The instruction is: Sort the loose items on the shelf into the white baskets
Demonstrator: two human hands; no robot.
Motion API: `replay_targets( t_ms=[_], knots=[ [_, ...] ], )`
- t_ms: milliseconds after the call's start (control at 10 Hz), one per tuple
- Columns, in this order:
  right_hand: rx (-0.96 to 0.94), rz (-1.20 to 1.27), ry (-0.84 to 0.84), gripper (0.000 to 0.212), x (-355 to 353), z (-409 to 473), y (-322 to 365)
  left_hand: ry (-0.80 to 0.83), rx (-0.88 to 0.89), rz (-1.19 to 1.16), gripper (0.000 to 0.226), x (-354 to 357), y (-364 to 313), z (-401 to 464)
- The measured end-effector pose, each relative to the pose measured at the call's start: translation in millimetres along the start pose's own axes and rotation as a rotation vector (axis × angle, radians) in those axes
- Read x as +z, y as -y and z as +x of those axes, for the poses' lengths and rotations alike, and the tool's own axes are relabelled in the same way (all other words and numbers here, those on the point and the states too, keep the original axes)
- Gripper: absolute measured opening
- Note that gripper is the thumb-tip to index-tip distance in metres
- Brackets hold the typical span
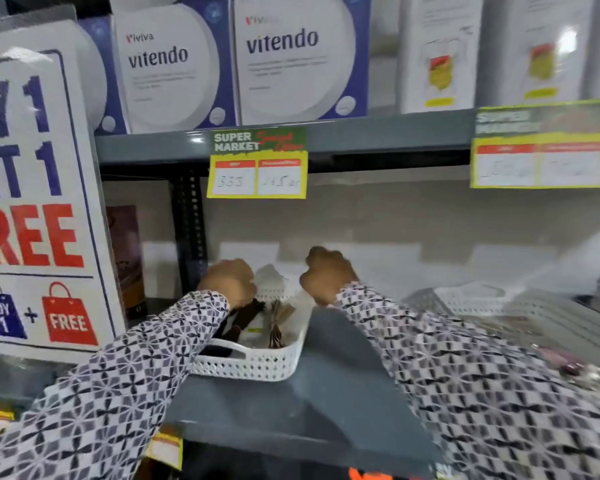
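1 promo sign point(35, 188) is standing at far left. 2 hands are reaching over 1 white basket point(257, 365) sitting on the grey shelf point(291, 403), near its front edge. Left hand point(229, 282) is curled; grasp cannot be told. Right hand point(328, 275) is fisted, possibly pinching a clear packet point(271, 277). Dark and tan packets point(278, 323) are lying inside. 1 second basket point(471, 299) is sitting right, open shelf between.

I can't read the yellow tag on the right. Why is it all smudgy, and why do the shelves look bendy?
Head view: motion blur smears the right tag, while the middle tag stays fairly sharp; the wide-angle lens bends the shelf edge; glare whitens the boxes on the top right.
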State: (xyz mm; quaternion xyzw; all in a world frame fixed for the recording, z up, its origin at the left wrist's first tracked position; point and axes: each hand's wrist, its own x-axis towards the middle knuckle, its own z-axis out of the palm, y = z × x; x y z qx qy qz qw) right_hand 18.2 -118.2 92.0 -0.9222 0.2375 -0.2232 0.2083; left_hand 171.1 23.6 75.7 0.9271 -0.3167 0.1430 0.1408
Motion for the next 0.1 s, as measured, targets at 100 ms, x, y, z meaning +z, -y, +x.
replay_targets(
  t_ms=[100],
  knots=[
    [-0.062, 0.003, -0.222, 0.041, -36.0, -49.5, -15.3, -0.277, 0.176, -0.119, 0.036, -12.0, -30.2, -32.2]
  ],
)
